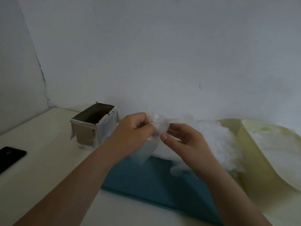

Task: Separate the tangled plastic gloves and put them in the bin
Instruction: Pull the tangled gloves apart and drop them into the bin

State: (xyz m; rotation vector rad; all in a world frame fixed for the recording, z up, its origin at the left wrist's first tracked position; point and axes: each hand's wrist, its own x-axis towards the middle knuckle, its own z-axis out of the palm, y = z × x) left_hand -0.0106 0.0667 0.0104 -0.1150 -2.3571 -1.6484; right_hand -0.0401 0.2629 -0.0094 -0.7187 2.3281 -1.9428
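A heap of clear, crinkled plastic gloves (216,142) lies on a teal cloth (156,180) in front of me. My left hand (132,129) pinches a bunch of thin plastic glove (160,126) lifted above the heap, fingers curled round it. My right hand (182,141) pinches the same bunch from the right, thumb toward me. A loose flap of glove hangs down below my left hand. A small open cardboard box (94,126), the bin, stands to the left of my hands; its dark inside shows nothing I can make out.
A black phone (9,157) lies at the table's left edge. A pale yellow plastic tub (263,157) sits at the right, touching the heap. The white wall stands close behind. The white tabletop (40,176) stretches to the front left.
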